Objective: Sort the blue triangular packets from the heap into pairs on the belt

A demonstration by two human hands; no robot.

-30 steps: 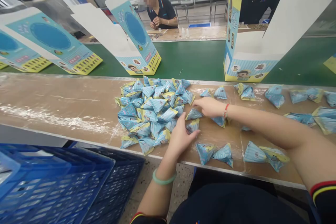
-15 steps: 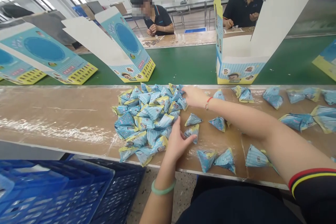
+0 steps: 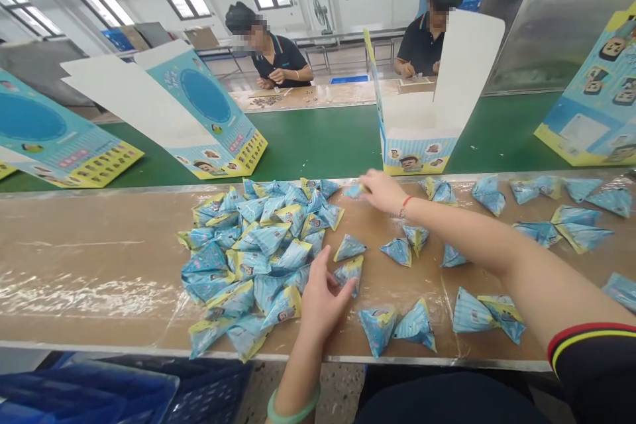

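Note:
A heap of blue-and-yellow pyramid-shaped packets lies on the brown tabletop. My right hand is beyond the heap's right side, its fingers closed on one blurred blue packet. At the near right edge of the heap, my left hand is open, thumb and fingers apart. Beside its thumb lies a single packet, and another packet rests just above that. Two packets lie together below my right wrist.
Packets in small groups, including a pair, spread rightward. Open printed cartons stand on the green surface behind. Blue crates sit below the table's near left edge. Two co-workers sit across.
My right hand has moved right, away from the heap, with a packet at its fingertips. My left hand stays by the heap's edge, still open. The camera view has shifted.

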